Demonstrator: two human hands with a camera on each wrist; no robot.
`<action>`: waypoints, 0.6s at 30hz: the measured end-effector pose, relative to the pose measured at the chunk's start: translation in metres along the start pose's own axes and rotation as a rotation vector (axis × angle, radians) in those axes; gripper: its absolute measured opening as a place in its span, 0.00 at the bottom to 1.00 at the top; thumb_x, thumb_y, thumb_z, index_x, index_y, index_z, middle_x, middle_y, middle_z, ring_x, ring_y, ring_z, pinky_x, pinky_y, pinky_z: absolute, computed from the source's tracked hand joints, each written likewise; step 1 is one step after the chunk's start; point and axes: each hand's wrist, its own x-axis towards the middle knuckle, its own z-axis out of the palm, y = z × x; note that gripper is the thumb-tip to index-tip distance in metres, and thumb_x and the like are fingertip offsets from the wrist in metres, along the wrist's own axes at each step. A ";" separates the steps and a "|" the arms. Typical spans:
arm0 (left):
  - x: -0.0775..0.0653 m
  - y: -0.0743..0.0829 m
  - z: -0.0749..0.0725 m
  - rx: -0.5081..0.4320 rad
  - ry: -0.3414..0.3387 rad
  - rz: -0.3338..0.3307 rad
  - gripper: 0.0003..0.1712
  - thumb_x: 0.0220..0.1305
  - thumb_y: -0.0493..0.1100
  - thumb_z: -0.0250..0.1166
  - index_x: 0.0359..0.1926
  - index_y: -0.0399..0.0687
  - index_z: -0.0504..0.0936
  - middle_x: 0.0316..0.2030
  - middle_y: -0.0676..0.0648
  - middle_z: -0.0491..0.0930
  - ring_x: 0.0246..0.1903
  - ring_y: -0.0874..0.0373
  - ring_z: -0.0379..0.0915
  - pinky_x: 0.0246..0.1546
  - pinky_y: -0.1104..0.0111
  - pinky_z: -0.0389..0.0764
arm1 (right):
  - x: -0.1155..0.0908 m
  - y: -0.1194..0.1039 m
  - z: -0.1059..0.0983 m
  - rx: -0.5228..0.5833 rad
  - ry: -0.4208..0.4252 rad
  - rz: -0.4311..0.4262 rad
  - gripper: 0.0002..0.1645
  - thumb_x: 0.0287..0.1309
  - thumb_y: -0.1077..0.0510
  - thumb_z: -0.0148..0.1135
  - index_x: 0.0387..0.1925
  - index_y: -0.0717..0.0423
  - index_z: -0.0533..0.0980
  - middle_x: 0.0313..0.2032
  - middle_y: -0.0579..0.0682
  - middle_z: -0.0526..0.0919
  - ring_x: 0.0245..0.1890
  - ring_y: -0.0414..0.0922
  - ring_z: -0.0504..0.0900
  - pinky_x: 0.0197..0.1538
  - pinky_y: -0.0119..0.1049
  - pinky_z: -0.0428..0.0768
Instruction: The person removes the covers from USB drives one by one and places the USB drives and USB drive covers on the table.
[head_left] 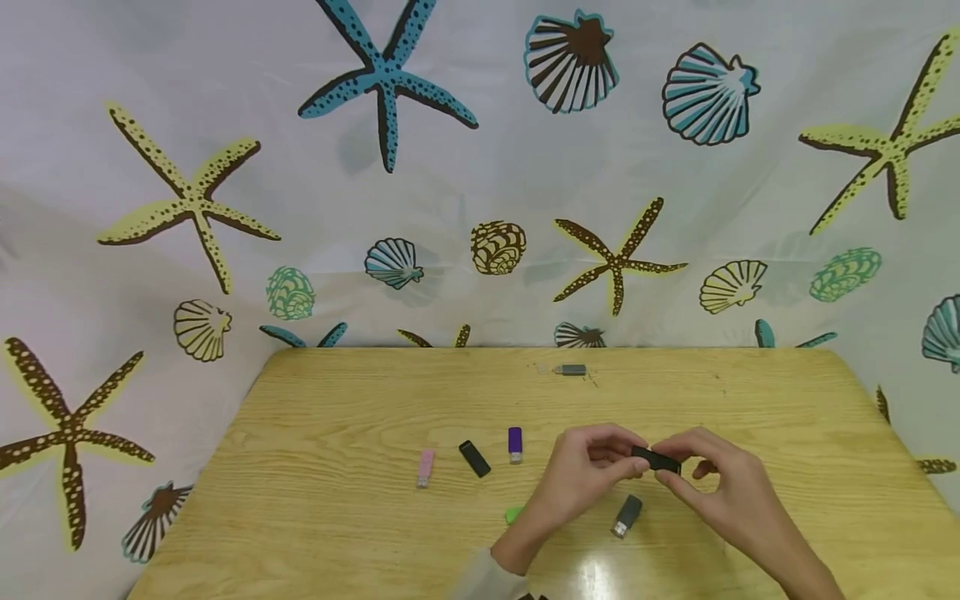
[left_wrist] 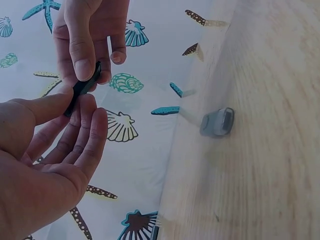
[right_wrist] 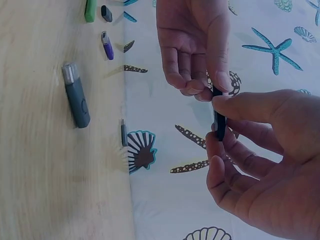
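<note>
Both hands hold one black USB stick (head_left: 657, 460) in the air over the right part of the table. My left hand (head_left: 581, 475) pinches its left end between thumb and fingers. At the other end, the thumb and fingertips of my right hand (head_left: 723, 471) grip it. The right wrist view has the stick (right_wrist: 219, 120) nearly on end between the two thumbs; its middle is partly covered by fingers. Below the hands on the table lies a dark grey USB stick (head_left: 628, 512) with a clear cap over its metal plug.
Left of the hands lie a purple USB stick (head_left: 514, 444), a black one (head_left: 474, 458) and a pink one (head_left: 425, 467). A green one (head_left: 513, 515) is partly hidden by the left forearm. Near the back edge of the wooden table (head_left: 337, 533) is another grey stick (head_left: 573, 370).
</note>
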 end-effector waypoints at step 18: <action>-0.004 0.017 -0.034 0.015 -0.032 0.041 0.10 0.68 0.35 0.70 0.49 0.39 0.87 0.40 0.40 0.87 0.38 0.59 0.87 0.43 0.62 0.87 | 0.027 -0.011 0.000 0.111 -0.073 -0.169 0.20 0.56 0.67 0.76 0.45 0.42 0.84 0.41 0.35 0.84 0.36 0.35 0.80 0.36 0.32 0.81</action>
